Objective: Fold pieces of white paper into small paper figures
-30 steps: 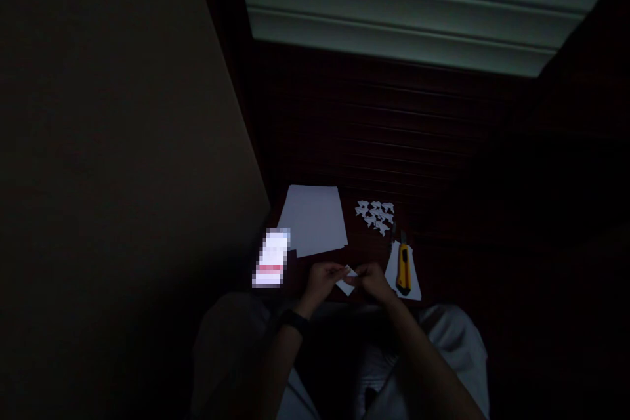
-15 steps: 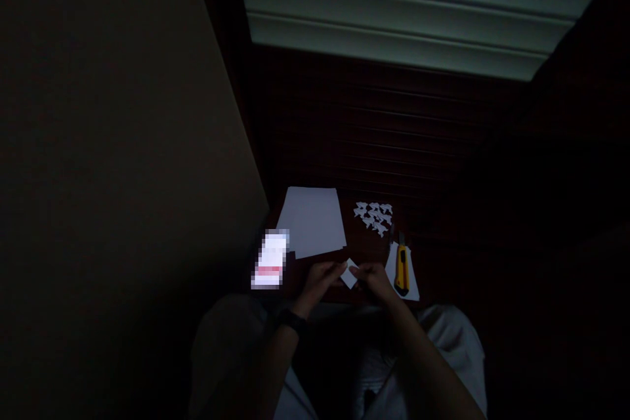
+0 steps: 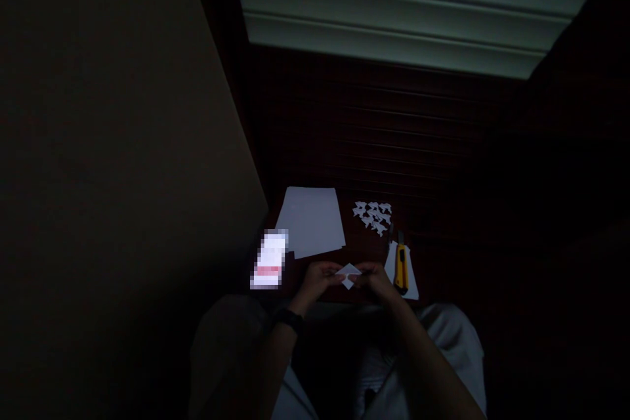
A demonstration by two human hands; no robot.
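Note:
A small white paper piece [image 3: 348,273] is pinched between both hands, just above the near edge of a small dark table [image 3: 361,246]. My left hand [image 3: 319,277] grips its left corner with closed fingers, and a dark watch sits on that wrist. My right hand [image 3: 375,278] holds the right corner the same way. The paper shows as a small diamond with a crease across it. Everything is dim.
A stack of white sheets [image 3: 312,220] lies behind my hands. Several small folded paper shapes [image 3: 373,216] cluster at the back right. A yellow utility knife [image 3: 401,267] rests on a paper slip [image 3: 411,283] at the right. A lit blurred screen [image 3: 270,259] glows at the left.
The small paper has been turned and reshaped between my fingers, from a slanted strip into a flat diamond. Both hands stay in place over the table's near edge.

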